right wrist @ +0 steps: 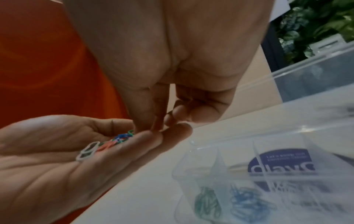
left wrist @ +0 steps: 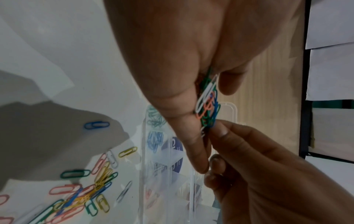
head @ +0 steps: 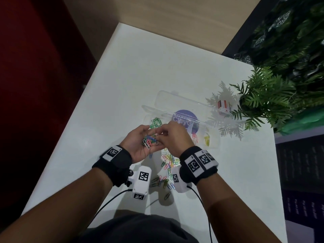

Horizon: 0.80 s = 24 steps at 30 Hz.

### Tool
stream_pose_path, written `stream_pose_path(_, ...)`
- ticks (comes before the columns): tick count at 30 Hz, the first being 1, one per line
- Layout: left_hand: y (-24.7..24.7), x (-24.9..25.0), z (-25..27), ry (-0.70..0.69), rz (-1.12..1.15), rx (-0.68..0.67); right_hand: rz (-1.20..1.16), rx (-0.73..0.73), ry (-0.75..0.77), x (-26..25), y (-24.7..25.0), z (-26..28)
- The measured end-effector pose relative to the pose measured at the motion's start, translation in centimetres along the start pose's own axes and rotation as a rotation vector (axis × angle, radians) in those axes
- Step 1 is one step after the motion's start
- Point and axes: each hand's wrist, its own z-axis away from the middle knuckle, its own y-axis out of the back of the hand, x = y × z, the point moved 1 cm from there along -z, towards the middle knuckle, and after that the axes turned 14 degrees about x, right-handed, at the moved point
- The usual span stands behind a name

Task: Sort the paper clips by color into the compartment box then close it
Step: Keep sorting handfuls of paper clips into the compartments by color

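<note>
My left hand is held palm up above the table with its fingers nearly straight. A small bunch of mixed paper clips lies in it. My right hand reaches in from the right, and its thumb and fingertips pinch a clip at the bunch's far edge. Behind the hands lies the clear compartment box with its lid folded back. It holds green clips, blue clips, pink clips and yellow clips in separate compartments. Several loose clips lie on the table under my wrists.
A potted fern stands at the table's right, with a small red-and-white box beside it. The white table drops off along its left edge to a dark red floor. Cables trail from the wrist cameras toward me.
</note>
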Motion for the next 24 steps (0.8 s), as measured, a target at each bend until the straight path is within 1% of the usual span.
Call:
stream_pose_path(3,-0.2,-0.2,0.1,0.003,-0.002,0.0,-0.077,0.01,-0.042,0.3,0.1,0.2)
stream_pose_path(8,-0.4,-0.2,-0.1,-0.004,-0.051,0.016,-0.355,-0.034,-0.18,1.3,1.3,0.6)
stream_pose_path(14,-1.2,-0.3,-0.2,-0.008,-0.067,0.003,-0.453,0.066,-0.218,2.3,2.8,0.7)
stream_pose_path(18,-1.5,-0.3,-0.4,0.011,-0.067,-0.017,-0.543,0.16,-0.321,3.5,3.7,0.6)
stream_pose_path(20,-1.6,-0.3,-0.5,0.016,-0.061,-0.017,-0.504,0.264,-0.38,4.9,3.8,-0.1)
stream_pose_path(22,-1.6,-0.3,-0.5,0.018,-0.049,-0.02,-0.373,0.356,-0.42,6.4,3.7,-1.0)
stream_pose_path(24,-1.6,-0.3,-0.5,0.018,-0.046,-0.021,-0.226,0.374,-0.439,7.3,3.6,-1.8)
